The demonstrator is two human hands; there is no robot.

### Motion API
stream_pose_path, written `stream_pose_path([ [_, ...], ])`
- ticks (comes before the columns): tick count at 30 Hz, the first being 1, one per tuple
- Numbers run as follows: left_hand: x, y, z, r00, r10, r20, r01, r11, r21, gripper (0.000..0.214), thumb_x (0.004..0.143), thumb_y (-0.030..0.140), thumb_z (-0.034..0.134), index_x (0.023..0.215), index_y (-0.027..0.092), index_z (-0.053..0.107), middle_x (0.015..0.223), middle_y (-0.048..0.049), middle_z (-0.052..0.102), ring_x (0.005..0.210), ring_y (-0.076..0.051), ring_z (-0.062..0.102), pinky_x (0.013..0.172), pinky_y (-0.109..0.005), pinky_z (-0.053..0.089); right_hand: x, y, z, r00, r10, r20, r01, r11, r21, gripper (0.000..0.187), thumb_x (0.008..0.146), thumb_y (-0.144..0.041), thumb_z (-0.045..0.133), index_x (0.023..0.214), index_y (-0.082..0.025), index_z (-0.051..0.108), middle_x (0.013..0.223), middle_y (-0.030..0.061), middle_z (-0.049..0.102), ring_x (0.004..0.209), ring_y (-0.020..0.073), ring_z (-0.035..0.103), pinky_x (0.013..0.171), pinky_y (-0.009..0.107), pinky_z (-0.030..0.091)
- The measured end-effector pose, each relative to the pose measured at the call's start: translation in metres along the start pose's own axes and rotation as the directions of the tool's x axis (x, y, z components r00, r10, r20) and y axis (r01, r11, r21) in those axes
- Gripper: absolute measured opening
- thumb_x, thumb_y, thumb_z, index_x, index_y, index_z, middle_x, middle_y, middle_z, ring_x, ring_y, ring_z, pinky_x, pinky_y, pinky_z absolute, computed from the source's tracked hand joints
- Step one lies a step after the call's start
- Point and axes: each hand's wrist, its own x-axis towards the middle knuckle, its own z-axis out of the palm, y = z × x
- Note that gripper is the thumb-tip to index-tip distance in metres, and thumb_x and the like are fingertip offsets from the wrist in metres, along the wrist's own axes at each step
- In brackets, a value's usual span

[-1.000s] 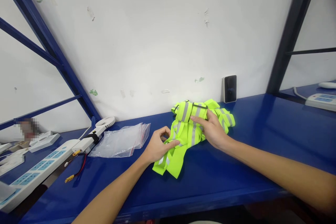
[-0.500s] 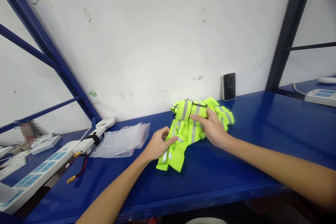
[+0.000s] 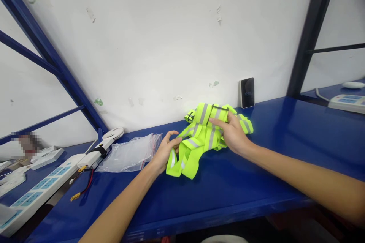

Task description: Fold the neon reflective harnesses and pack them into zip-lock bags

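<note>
A neon yellow reflective vest [image 3: 203, 136] with grey stripes lies bunched on the blue shelf [image 3: 256, 174] near the wall. My left hand [image 3: 165, 151] pinches one of its straps at the left side, fingers curled around the fabric. My right hand [image 3: 232, 133] presses on the folded upper part of the vest, thumb and fingers gripping it.
A stack of clear zip bags [image 3: 131, 153] lies left of the vest. Further left are a small white fan [image 3: 107, 140], a long white power strip [image 3: 37, 193] and a red-black cable [image 3: 82, 190]. A dark device [image 3: 247, 92] leans on the wall. Another power strip [image 3: 346, 102] sits at right.
My left hand moved left and up a little, pulling a strap of the vest out so the lower part spreads. My right hand stayed on the folded part.
</note>
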Motion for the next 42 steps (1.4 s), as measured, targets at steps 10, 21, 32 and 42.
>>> stream_pose_path([
  [10, -0.001, 0.010, -0.004, 1.000, 0.022, -0.021, -0.024, 0.993, -0.113, 0.052, 0.067, 0.027, 0.074, 0.114, 0.014, 0.057, 0.055, 0.0103, 0.034, 0.044, -0.003, 0.028, 0.043, -0.017, 0.020, 0.015, -0.008, -0.008, 0.987, -0.122, -0.100, 0.120, 0.992, -0.021, 0.036, 0.069, -0.031, 0.078, 0.102, -0.026, 0.065, 0.107, 0.0039, 0.073, 0.102, 0.0303, 0.068, 0.091, 0.048, 0.055],
  [21, 0.010, -0.004, -0.015, 0.967, 0.162, -0.194, -0.086, 0.933, 0.350, 0.034, 0.067, 0.040, 0.078, 0.077, 0.017, 0.055, 0.067, 0.0027, 0.060, 0.058, -0.011, 0.053, 0.053, -0.022, 0.038, 0.016, -0.001, -0.012, 0.991, -0.114, -0.065, 0.109, 0.990, -0.088, 0.037, 0.073, -0.036, 0.076, 0.105, -0.026, 0.061, 0.115, 0.0048, 0.072, 0.103, 0.0318, 0.068, 0.085, 0.048, 0.058],
  [32, 0.003, -0.009, -0.010, 0.808, 0.574, -0.135, -0.288, 0.583, 0.760, 0.022, 0.089, 0.030, 0.050, 0.073, 0.022, 0.037, 0.067, 0.0040, 0.042, 0.060, -0.012, 0.041, 0.055, -0.025, 0.031, 0.011, 0.006, -0.013, 0.975, -0.213, -0.065, 0.193, 0.954, -0.230, 0.036, 0.076, -0.038, 0.074, 0.108, -0.027, 0.063, 0.111, 0.0046, 0.072, 0.106, 0.0319, 0.067, 0.090, 0.048, 0.055],
  [42, 0.005, -0.006, -0.001, 0.963, 0.197, -0.184, -0.147, 0.956, 0.254, 0.025, 0.077, 0.039, 0.070, 0.085, 0.016, 0.062, 0.086, -0.0017, 0.064, 0.080, -0.014, 0.060, 0.071, -0.024, 0.048, 0.010, 0.009, -0.015, 0.979, -0.203, -0.033, 0.188, 0.946, -0.264, 0.036, 0.078, -0.039, 0.072, 0.110, -0.026, 0.062, 0.110, 0.0051, 0.072, 0.106, 0.0311, 0.066, 0.090, 0.047, 0.054],
])
